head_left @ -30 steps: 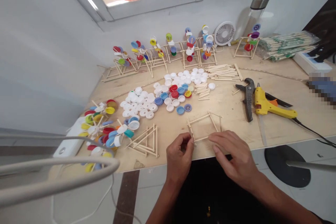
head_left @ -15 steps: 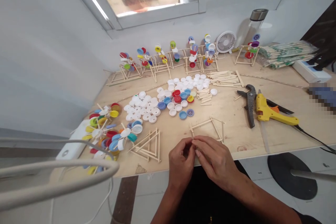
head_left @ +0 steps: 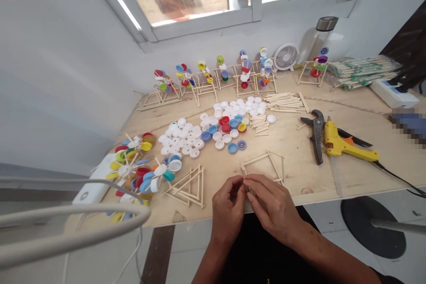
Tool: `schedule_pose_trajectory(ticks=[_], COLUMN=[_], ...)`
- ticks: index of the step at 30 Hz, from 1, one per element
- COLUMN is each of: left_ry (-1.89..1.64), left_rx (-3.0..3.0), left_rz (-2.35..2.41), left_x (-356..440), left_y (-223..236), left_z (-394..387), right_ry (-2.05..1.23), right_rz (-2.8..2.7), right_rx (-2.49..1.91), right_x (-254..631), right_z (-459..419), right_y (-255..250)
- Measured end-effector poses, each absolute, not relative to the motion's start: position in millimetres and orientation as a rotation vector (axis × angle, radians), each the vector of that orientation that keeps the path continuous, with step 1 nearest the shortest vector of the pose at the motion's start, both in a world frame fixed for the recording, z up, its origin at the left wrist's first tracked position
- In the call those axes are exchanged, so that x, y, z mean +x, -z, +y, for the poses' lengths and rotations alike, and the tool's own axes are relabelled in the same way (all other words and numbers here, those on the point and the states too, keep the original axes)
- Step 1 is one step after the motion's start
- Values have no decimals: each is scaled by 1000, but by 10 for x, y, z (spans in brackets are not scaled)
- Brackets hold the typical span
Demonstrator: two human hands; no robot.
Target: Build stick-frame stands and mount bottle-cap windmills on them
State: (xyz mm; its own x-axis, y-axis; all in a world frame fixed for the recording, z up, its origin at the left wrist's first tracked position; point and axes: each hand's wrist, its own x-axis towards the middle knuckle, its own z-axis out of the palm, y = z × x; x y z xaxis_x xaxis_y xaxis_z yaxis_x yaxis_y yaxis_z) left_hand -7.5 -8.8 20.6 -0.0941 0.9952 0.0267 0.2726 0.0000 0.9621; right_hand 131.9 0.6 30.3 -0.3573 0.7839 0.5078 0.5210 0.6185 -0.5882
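My left hand [head_left: 229,208] and my right hand [head_left: 273,203] meet at the table's front edge, fingertips pinched together at the near left corner of a wooden stick frame [head_left: 256,159]. The frame is made of thin pale sticks and lies on the table just beyond my fingers. Its near corner is hidden behind my hands. To the left of my left hand are several triangular stick frames [head_left: 200,188], lying together. Beyond the frame sit a blue bottle cap [head_left: 232,147] and a purple cap [head_left: 242,145].
A yellow glue gun [head_left: 351,147] and black cutters [head_left: 317,135] lie at the right. White bottle caps [head_left: 180,130] and loose sticks [head_left: 286,102] cover the middle. Wheels of caps [head_left: 128,171] crowd the left end; a white cable loop [head_left: 100,217] crosses the near left.
My right hand has moved left along the frame, from its near side to my left fingertips, and its fingers have closed. The view has shifted slightly, with the frame staying in place.
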Motion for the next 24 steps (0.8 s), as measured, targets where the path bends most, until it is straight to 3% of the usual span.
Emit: schedule_pose_trajectory(ticks=[24], left_ry=[-1401], left_rx=[1333], left_rz=[1395], left_x=[-5], left_y=[-192], left_z=[101], right_ry=[-422], right_rz=[-2050], right_rx=[-1027], right_x=[1337], right_z=[32], right_y=[-300])
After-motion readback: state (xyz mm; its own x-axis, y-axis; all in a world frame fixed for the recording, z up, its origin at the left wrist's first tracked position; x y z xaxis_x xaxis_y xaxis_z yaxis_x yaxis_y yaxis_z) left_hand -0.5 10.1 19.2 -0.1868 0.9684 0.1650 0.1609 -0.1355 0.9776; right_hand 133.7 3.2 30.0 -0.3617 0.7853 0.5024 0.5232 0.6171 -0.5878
